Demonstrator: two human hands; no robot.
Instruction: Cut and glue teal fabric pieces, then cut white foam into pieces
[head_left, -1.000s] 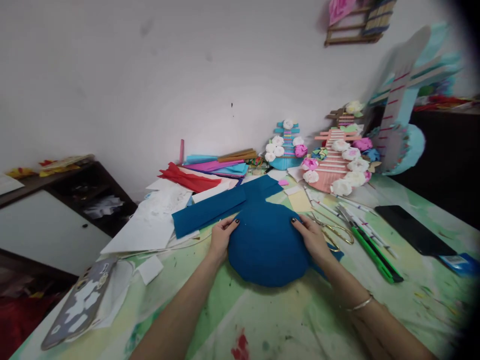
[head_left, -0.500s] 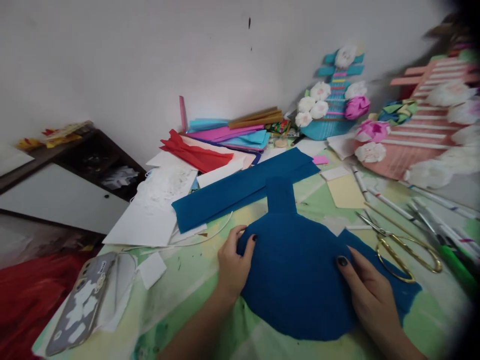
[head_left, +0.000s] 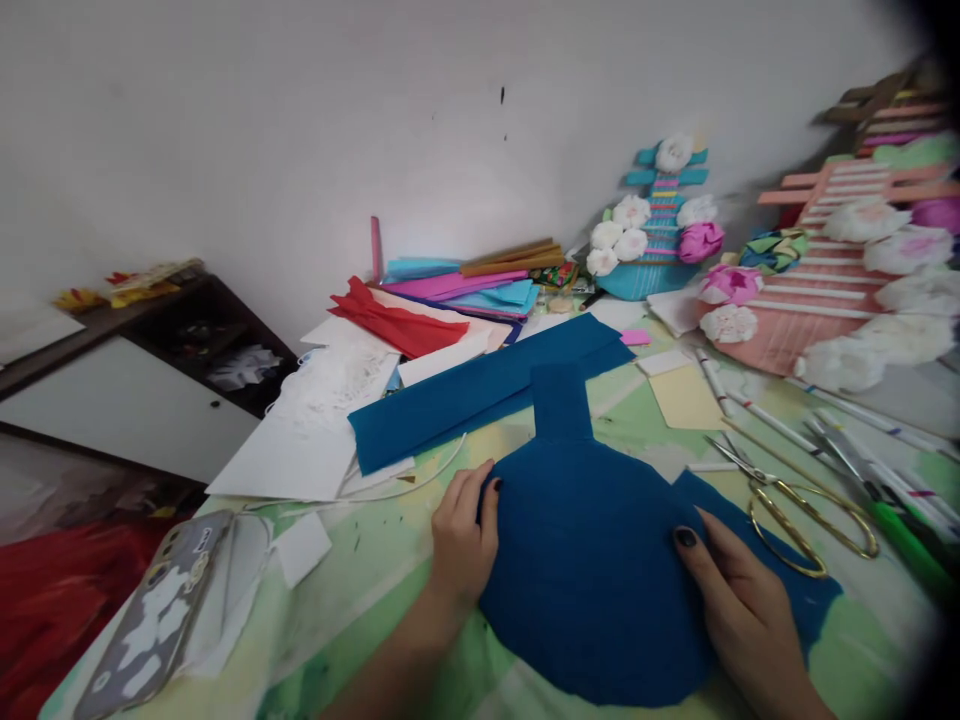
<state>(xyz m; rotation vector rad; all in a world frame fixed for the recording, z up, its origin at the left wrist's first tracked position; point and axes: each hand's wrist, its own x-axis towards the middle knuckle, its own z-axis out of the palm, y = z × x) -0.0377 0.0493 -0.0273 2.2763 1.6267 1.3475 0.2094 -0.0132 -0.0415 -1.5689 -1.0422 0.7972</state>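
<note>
A dark blue lute-shaped cutout (head_left: 589,570), with a round body and a short straight neck, lies face up in front of me. At its left edge, my left hand (head_left: 461,540) grips the rim, thumb on the near side and fingers curled along the border. My right hand (head_left: 742,595) pinches the opposite edge, its thumb on the face and the other fingers partly hidden. Behind the neck lies a folded strip of blue crepe paper (head_left: 480,385). Another blue paper piece (head_left: 806,590) sticks out beside my right hand, under gold-handled scissors (head_left: 787,510).
A phone (head_left: 154,620) rests at the table's left. White sheets (head_left: 277,450) and red crepe paper (head_left: 401,320) lie further back. Two flower-decorated lutes, one turquoise (head_left: 649,280) and one pink (head_left: 780,335), lean at the wall. Green-handled scissors (head_left: 911,545) lie right.
My view has tilted up slightly. My left thumb has moved from the cutout's face back to its edge. The right hand keeps nearly the same hold.
</note>
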